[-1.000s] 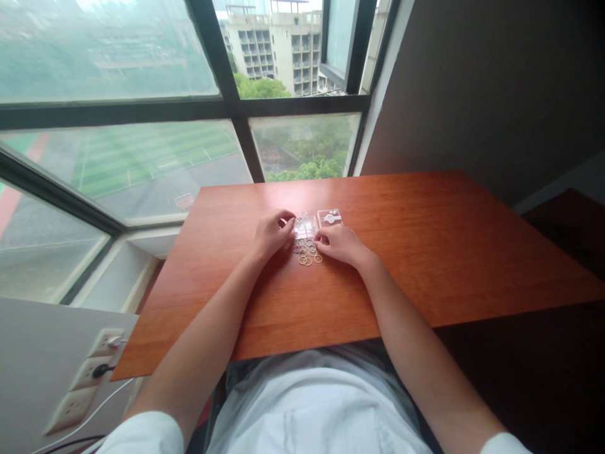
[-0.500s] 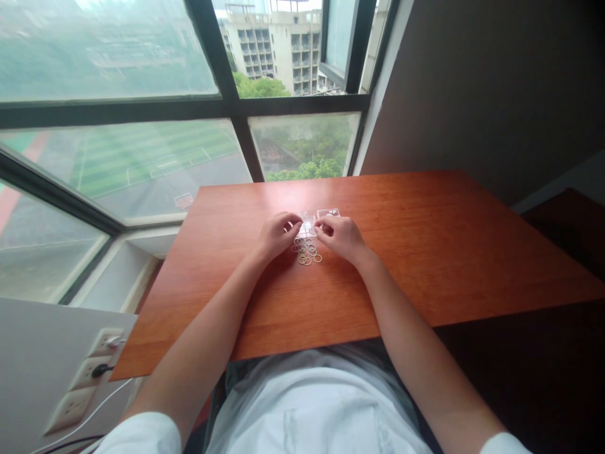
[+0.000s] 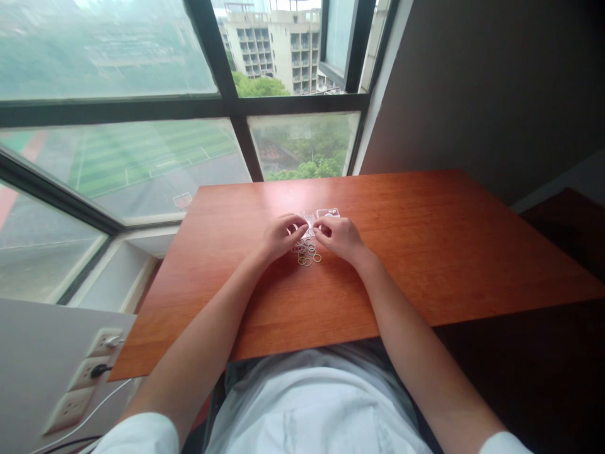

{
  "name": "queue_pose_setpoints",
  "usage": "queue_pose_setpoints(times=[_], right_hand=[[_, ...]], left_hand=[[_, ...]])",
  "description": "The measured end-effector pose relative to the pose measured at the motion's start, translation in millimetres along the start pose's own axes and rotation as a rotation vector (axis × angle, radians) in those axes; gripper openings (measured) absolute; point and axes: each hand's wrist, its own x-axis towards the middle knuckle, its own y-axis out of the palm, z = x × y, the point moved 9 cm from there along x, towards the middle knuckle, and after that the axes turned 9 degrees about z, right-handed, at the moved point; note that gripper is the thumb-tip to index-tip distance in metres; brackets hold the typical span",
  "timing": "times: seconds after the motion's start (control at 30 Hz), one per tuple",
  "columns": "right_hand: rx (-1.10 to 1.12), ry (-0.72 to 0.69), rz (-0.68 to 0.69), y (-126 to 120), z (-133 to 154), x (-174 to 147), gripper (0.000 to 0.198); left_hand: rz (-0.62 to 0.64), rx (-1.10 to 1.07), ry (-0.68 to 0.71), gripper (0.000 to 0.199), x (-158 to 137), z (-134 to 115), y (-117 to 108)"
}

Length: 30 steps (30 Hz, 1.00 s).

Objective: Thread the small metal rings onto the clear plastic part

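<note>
My left hand (image 3: 286, 234) and my right hand (image 3: 341, 236) face each other low over the table, fingertips nearly meeting. A pale thin ring (image 3: 311, 232) shows at the fingertips of my right hand, which are pinched together. The thumb and forefinger of my left hand are also closed; whatever is between them is too small to make out. Just below the hands lies a loose cluster of several thin rings (image 3: 308, 250). Behind the fingers sits a clear plastic box (image 3: 328, 212) with small items inside, partly covered by my right hand.
The reddish wooden table (image 3: 416, 252) reaches far to the right. Windows (image 3: 155, 157) stand along its back and left. Wall sockets (image 3: 87, 372) with a plug and cables are at the lower left, beside the table's edge.
My left hand has moved slightly right, bringing its fingertips closer to those of my right hand. My right hand has barely moved, and the rings on the table lie as before.
</note>
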Motion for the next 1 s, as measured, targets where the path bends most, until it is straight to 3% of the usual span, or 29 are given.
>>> queue_pose_setpoints(times=[0.3, 0.57, 1.0], right_hand=[[-0.042, -0.011, 0.007, 3, 2, 0, 0.016], [-0.019, -0.014, -0.004, 1, 2, -1, 0.016], [-0.034, 0.014, -0.010, -3, -2, -1, 0.015]], left_hand=[[0.047, -0.072, 0.031, 0.021, 1, -7, 7], [0.045, -0.009, 0.016, 0.018, 1, -4, 7], [-0.081, 0.031, -0.073, 0.016, -4, 14, -18]])
